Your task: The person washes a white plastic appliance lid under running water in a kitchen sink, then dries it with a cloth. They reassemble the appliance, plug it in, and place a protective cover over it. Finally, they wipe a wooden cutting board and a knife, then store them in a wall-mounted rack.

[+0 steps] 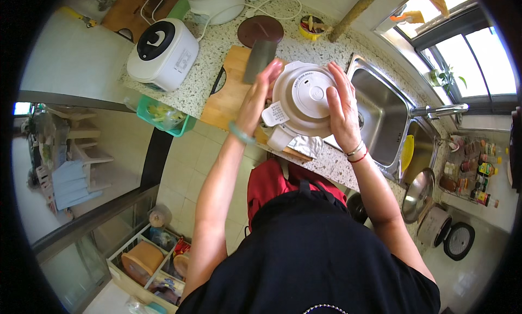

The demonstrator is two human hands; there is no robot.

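Appliance: the round white plastic appliance [302, 99] sits on the wooden cutting board [231, 96], beside the steel sink [380, 118].
Left hand: your left hand [258, 93] lies flat against its smooth side.
Right hand: your right hand [343, 108] presses the opposite side, fingers spread.
Counter: speckled granite counter [217, 42].

- The left hand [256, 99] and the right hand [341, 104] press on opposite sides of a round white appliance [302, 99] with a flat lid.
- The appliance stands on a wooden cutting board [231, 99] on the speckled bench [212, 53].
- A cleaver [259, 61] lies on the board, just behind the left hand.
- A steel sink [380, 115] is just beside the right hand.
- A white rice cooker [162, 54] stands well apart on the left of the bench.
- A green basket [163, 115] hangs at the edge of the bench.
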